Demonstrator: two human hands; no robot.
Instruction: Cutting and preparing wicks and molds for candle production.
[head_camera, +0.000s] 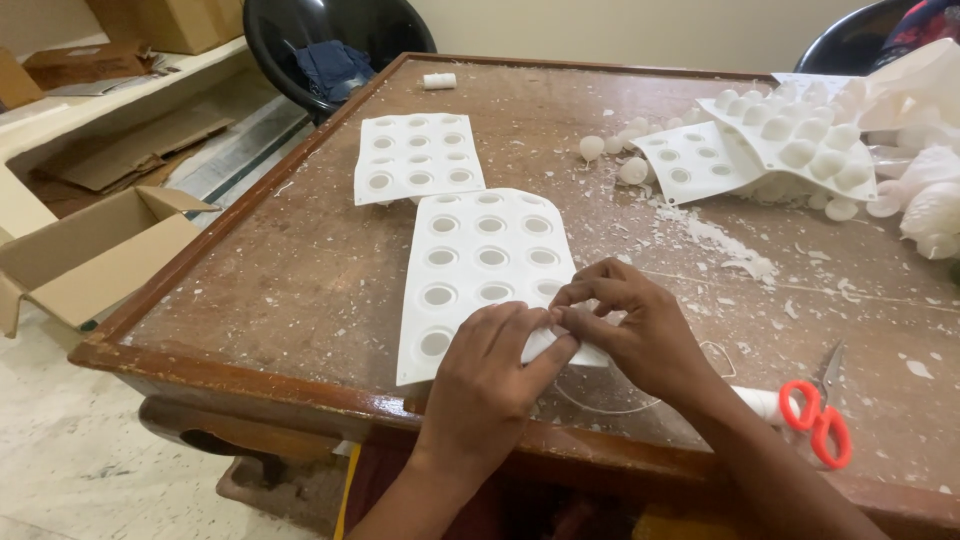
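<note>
A white silicone mould tray (470, 262) with round cavities lies on the brown wooden table (300, 270) near its front edge. My left hand (495, 370) rests on the tray's near right corner, fingers pressing down on it. My right hand (630, 325) pinches the same corner of the tray from the right, fingertips meeting those of the left hand. What lies under the fingers is hidden.
A second white mould tray (416, 156) lies further back. More trays (800, 135) and loose white half-spheres (633, 170) sit at the back right. Red-handled scissors (820, 415) lie near the front right edge. White flakes litter the table. A cardboard box (85, 255) stands on the floor left.
</note>
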